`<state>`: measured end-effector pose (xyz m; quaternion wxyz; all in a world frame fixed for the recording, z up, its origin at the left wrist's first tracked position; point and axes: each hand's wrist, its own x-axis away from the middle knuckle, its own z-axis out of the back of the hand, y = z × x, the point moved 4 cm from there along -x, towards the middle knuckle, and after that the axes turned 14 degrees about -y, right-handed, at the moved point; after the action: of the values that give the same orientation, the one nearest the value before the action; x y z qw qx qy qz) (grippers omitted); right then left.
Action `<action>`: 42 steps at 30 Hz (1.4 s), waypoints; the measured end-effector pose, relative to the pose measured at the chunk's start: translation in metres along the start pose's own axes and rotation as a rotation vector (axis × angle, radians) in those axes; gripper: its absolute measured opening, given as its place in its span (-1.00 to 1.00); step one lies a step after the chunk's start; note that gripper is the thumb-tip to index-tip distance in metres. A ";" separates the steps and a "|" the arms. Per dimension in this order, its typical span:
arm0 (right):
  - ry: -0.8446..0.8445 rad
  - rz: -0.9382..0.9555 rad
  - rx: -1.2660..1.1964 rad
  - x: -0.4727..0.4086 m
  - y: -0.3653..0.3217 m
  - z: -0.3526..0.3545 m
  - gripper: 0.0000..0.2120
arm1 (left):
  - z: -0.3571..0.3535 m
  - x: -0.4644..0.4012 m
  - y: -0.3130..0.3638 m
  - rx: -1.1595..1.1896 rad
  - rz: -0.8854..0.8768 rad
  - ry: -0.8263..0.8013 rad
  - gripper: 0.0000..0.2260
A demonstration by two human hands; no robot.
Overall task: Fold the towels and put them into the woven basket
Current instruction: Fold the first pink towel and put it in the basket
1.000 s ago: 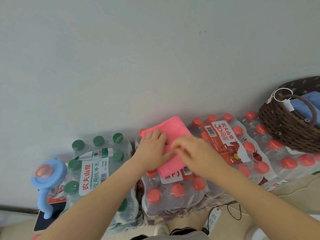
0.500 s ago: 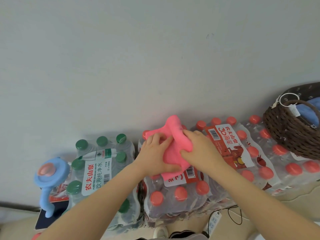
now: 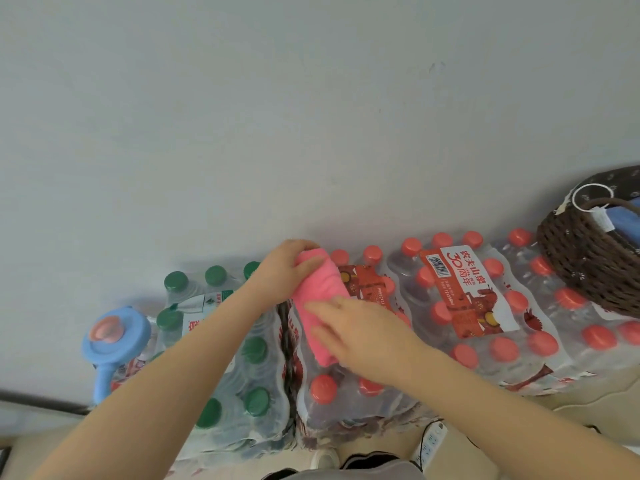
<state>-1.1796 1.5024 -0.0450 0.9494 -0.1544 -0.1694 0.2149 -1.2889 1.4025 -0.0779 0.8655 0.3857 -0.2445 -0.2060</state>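
Observation:
A pink towel (image 3: 320,292), folded into a narrow strip, lies on top of a shrink-wrapped pack of red-capped water bottles (image 3: 460,306). My left hand (image 3: 285,268) grips the towel's far end, with the thumb over it. My right hand (image 3: 360,330) lies over the towel's near half, fingers extended and pressing it down. A dark brown woven basket (image 3: 581,265) stands on the bottle packs at the far right, apart from both hands. A folded blue towel (image 3: 627,221) lies inside it.
A pack of green-capped bottles (image 3: 221,341) stands to the left of the red-capped packs. A blue plastic pump with a handle (image 3: 114,337) sits at the far left. A plain wall rises right behind the packs. A white power strip (image 3: 429,441) lies on the floor below.
The towel was a flat square, was lifted and bunched between both hands, and now lies as a narrow folded strip. My left hand moved to its far end, my right over its near half.

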 end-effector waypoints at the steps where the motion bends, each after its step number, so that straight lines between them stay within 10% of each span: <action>1: 0.058 -0.058 -0.156 0.001 0.009 0.006 -0.70 | -0.002 0.000 -0.002 -0.067 -0.005 -0.021 -0.69; 7: -0.011 -0.452 -0.380 0.003 0.051 -0.016 -0.51 | -0.006 0.005 -0.013 -0.016 -0.028 -0.024 -0.67; 16: 0.157 -0.300 -0.598 0.002 0.053 -0.002 -0.75 | 0.007 0.018 0.017 -0.021 -0.297 0.008 -0.78; 22: 0.457 -0.241 -0.169 0.026 0.069 0.035 -0.69 | 0.008 0.019 0.043 -0.072 -0.343 0.228 -0.72; 33: 0.731 -0.066 -0.030 0.047 0.086 0.045 -0.65 | 0.000 0.023 0.067 0.543 -0.324 0.255 -0.84; 37: 0.763 -0.074 -0.032 0.050 0.092 0.051 -0.74 | 0.009 0.030 0.077 0.131 -0.415 0.471 -0.79; 42: 0.732 -0.062 -0.027 0.048 0.100 0.048 -0.60 | 0.003 0.016 0.086 0.273 -0.165 0.100 -0.89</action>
<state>-1.1931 1.6218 -0.0261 0.9510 -0.2284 0.1743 0.1144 -1.2637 1.4452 -0.0056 0.7961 0.5284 -0.1943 -0.2219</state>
